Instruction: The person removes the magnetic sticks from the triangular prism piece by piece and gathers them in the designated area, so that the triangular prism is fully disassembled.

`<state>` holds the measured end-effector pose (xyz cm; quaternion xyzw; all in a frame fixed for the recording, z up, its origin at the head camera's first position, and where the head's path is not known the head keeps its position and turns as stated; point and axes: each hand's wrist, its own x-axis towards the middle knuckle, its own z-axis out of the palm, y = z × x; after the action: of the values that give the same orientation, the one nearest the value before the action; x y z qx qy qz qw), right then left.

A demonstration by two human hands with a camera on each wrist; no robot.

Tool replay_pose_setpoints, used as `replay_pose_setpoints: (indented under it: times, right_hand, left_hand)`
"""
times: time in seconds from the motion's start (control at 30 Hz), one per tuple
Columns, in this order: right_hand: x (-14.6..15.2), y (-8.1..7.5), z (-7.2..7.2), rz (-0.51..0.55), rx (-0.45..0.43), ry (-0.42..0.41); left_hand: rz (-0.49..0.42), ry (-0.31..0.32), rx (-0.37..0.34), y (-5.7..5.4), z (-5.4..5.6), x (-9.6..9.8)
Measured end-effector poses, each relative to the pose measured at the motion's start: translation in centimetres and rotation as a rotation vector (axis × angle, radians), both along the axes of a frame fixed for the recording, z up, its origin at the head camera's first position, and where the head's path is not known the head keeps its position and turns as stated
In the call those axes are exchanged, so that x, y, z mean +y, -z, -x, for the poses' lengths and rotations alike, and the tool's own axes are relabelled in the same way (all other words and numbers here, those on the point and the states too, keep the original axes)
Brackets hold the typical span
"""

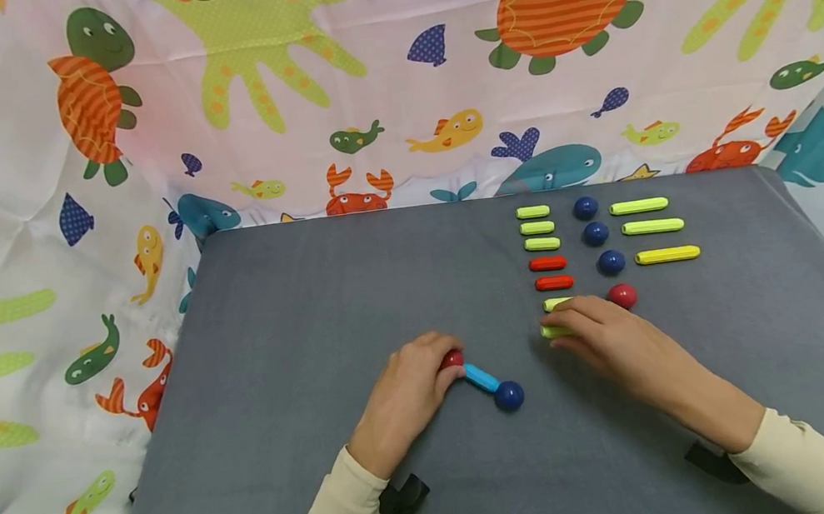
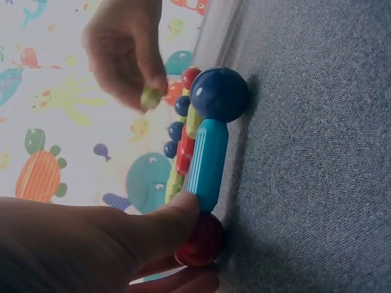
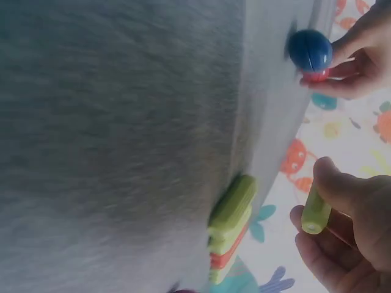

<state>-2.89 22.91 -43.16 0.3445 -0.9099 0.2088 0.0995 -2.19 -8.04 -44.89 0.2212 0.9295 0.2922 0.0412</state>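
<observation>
My left hand (image 1: 407, 396) grips a red ball (image 2: 203, 241) between thumb and fingers. That ball joins one end of a light blue stick (image 1: 482, 378), and a dark blue ball (image 1: 509, 396) sits at the other end. A sliver of light blue also shows among the left fingers in the left wrist view. My right hand (image 1: 628, 347) pinches a short yellow-green stick (image 3: 316, 212), held above the table in the right wrist view. Just beyond those fingers lies another yellow-green stick (image 1: 556, 304), partly covered by the hand in the head view.
Past the right hand, a column of short yellow-green sticks (image 1: 538, 228) and red sticks (image 1: 547, 263) lies on the grey table (image 1: 296, 303). Beside it are dark blue balls (image 1: 595, 233), a red ball (image 1: 623, 296) and longer yellow sticks (image 1: 668, 255). A patterned cloth (image 1: 377, 68) hangs behind.
</observation>
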Motion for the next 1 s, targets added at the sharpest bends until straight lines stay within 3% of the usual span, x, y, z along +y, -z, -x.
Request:
replay_pose_setpoints:
  times: [0.3, 0.63, 1.0]
  right_hand:
    - [1.7, 1.3, -1.4, -0.032, 0.072, 0.011]
    - [1.4, 3.0, -2.0, -0.089, 0.056, 0.017]
    - [0.9, 2.3, -2.1, -0.133, 0.051, 0.024]
  left_hand:
    - [0.011, -0.034, -0.033, -0.3, -0.8, -0.5]
    - [0.002, -0.044, -0.055, -0.6, -1.6, -0.8]
    - [0.027, -0.057, -0.08, -0.6, -2.1, -0.7]
